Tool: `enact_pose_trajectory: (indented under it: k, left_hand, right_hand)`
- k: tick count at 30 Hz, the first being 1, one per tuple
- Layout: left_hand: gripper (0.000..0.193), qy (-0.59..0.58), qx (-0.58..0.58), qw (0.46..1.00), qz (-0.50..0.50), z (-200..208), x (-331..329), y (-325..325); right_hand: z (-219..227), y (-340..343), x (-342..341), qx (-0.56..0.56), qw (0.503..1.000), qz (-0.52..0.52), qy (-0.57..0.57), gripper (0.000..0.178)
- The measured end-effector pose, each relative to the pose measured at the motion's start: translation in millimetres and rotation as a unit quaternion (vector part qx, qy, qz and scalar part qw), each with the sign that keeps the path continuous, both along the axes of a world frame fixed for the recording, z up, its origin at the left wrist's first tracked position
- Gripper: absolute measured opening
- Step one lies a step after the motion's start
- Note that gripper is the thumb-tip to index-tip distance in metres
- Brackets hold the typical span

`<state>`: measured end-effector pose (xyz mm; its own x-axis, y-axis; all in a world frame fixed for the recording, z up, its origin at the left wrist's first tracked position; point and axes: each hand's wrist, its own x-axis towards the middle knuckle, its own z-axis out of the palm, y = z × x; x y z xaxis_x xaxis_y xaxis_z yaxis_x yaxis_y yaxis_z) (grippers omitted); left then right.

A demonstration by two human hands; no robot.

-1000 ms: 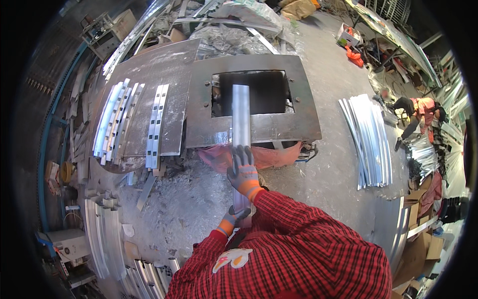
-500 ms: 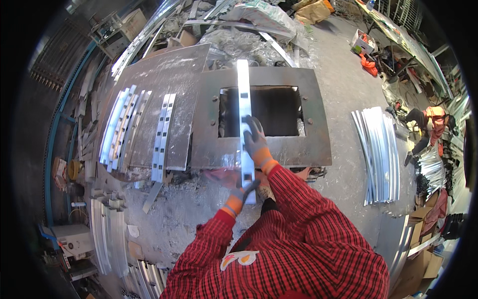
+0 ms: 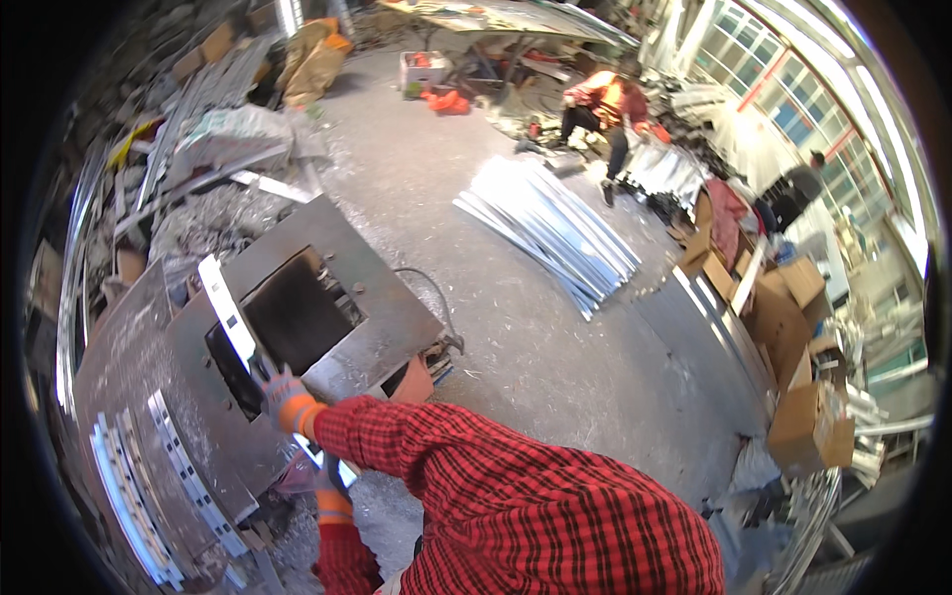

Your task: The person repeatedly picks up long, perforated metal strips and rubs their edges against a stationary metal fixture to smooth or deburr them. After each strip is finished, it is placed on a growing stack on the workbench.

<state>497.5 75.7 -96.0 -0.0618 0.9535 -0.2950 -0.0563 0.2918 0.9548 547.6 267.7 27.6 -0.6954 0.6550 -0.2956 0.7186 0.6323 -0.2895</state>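
**Aimed far and left**

Gripped the punched metal bar (image 3: 220, 297) with the right hand (image 3: 288, 400) farther along and the left hand (image 3: 330, 484) by the near end; slanted its long axis across the metal plate's (image 3: 387, 315) opening.

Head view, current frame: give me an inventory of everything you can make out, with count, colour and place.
holed bar: one, silver, in both hands
slab with rectangular opening: one, dark grey, left of centre
lying holed bars: several, silver, lower left
floor bars: many, silver, right of centre
sack: one, tan, upper left
open box: one, whitish, top centre
bag: one, orange, beside that box
co-worker: one, orange top, upper right
cardboard boxes: several, brown, right
scrap clutter: uncountable, mixed, around the edges
left hand: one, grey-orange glove, bar's near end
right hand: one, grey-orange glove, farther along
sleeves: two, red-black check, lower edge
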Motion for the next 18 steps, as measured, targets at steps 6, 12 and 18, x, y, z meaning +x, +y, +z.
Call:
enact_pose_trajectory:
  k: [6,12,18]
  left_hand:
    - [0.055,0.328,0.030,0.917,-0.226,3.3,47.8,-129.6]
    - [0.046,0.304,-0.061,0.897,-0.315,-35.5,59.1,-218.7]
    - [0.030,0.318,0.002,0.889,-0.328,-80.1,31.1,-200.0]
  right_hand:
    - [-50.5,-130.4,54.6,-0.047,0.992,-0.106,0.047,0.047]
    - [-110.1,-243.3,77.3,0.069,0.979,-0.097,0.165,0.071]
    - [-100.7,-196.9,48.8,0.027,0.987,-0.120,0.101,0.065]
